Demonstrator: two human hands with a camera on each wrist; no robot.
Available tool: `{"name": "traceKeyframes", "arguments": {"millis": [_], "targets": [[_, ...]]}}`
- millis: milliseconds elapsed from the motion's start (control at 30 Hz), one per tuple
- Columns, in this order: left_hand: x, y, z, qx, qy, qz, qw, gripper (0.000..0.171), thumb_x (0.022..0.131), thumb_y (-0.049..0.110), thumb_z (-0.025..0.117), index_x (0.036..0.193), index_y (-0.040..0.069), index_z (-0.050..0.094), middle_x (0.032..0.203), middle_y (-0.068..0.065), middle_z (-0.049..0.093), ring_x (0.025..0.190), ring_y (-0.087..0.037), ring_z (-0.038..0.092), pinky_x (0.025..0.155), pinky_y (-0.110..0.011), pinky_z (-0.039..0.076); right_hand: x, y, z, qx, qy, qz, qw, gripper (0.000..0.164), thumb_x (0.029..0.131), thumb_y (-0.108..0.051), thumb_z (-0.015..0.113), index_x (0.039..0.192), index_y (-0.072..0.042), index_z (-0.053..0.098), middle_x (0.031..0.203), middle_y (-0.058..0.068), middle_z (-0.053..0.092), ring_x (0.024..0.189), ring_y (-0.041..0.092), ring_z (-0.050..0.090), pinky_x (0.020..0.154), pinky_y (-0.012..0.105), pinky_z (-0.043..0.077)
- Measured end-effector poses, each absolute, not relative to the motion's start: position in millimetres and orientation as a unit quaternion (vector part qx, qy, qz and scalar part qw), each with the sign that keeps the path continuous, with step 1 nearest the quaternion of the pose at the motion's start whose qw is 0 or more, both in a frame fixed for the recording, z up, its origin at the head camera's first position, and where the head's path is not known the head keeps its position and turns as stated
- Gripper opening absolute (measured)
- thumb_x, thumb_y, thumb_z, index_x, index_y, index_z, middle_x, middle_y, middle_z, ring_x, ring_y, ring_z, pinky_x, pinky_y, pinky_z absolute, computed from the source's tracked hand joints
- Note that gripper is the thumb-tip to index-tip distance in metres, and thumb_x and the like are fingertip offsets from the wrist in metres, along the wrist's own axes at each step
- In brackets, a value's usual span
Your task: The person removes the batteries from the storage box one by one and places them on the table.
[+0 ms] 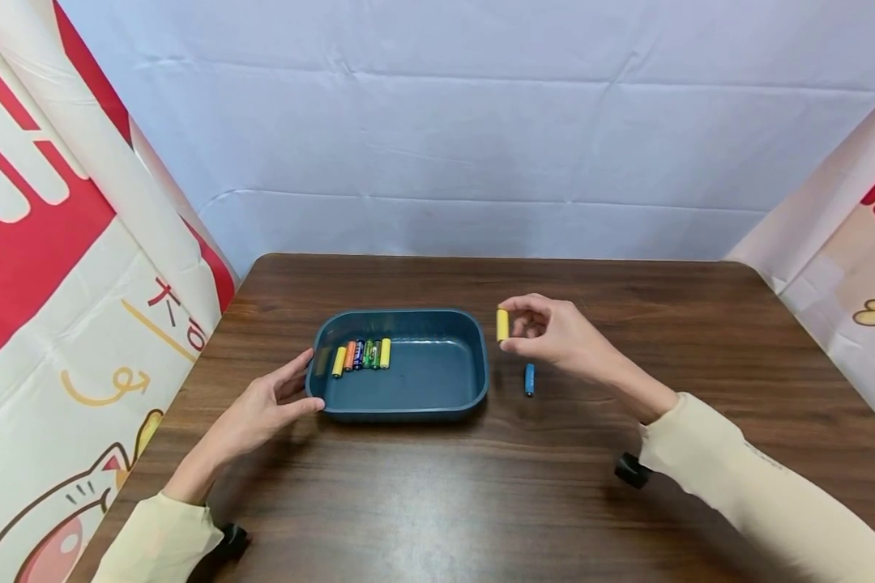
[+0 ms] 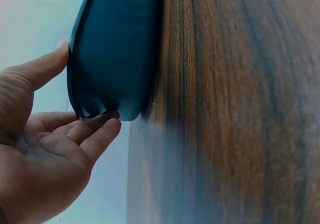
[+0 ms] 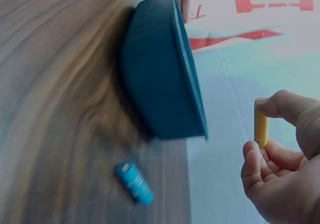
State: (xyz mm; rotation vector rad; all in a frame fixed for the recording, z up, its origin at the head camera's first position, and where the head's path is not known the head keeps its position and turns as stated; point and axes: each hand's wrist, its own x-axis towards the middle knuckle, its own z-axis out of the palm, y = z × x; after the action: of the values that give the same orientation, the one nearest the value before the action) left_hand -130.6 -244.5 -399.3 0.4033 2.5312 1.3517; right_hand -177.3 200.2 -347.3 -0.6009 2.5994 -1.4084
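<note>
A yellow battery (image 1: 502,325) is pinched between the thumb and fingers of my right hand (image 1: 554,330), held up just right of the tray. The right wrist view shows the same yellow battery (image 3: 261,127) upright between thumb and fingertips. My left hand (image 1: 266,405) holds the left end of a dark blue plastic tray (image 1: 437,389), thumb at the near corner and fingers along the end wall. Inside it, towards the left, several batteries stand side by side: yellow, orange, dark blue and green. A blue battery (image 1: 529,380) lies on the table below my right hand.
The brown wooden table (image 1: 423,494) carries the tray near its middle. A pale cloth (image 1: 437,146) hangs behind the far edge, and printed cloths (image 1: 80,324) hang at the sides. Each wrist wears a black device (image 1: 631,470) below the cream sleeve.
</note>
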Motion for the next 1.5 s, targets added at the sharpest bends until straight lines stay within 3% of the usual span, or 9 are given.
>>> {"name": "traceKeyframes", "arguments": {"millis": [533,900,1500], "targets": [[-130,-246,-400,0.135,0.861,0.474,0.126,0.086,0.098,0.030,0.073,0.164,0.005,0.024,0.161,-0.025,0.035,0.141,-0.043,0.046,0.103,-0.047,0.050,-154,259,-401,-0.173,0.888,-0.422,0.059,0.048,0.091,-0.013,0.081,0.132,0.003,0.061,0.092,0.007,0.064,0.077,0.016,0.060,0.062,0.026,0.050],[-131,-245,-399,0.136,0.863,0.470,0.124,0.084,0.099,0.025,0.073,0.164,0.005,0.025,0.161,-0.026,0.036,0.140,-0.043,0.047,0.103,-0.048,0.049,-148,256,-427,-0.191,0.905,-0.380,0.026,0.040,0.085,-0.005,0.083,0.121,0.001,0.067,0.095,0.005,0.061,0.083,0.018,0.055,0.067,0.024,0.046],[-130,-245,-399,0.135,0.861,0.473,0.126,0.083,0.099,0.025,0.073,0.164,0.004,0.024,0.161,-0.026,0.036,0.141,-0.044,0.046,0.103,-0.048,0.049,-149,250,-435,-0.196,0.923,-0.331,-0.017,0.042,0.082,-0.004,0.086,0.121,0.001,0.069,0.100,0.004,0.062,0.085,0.018,0.054,0.069,0.029,0.047]]}}
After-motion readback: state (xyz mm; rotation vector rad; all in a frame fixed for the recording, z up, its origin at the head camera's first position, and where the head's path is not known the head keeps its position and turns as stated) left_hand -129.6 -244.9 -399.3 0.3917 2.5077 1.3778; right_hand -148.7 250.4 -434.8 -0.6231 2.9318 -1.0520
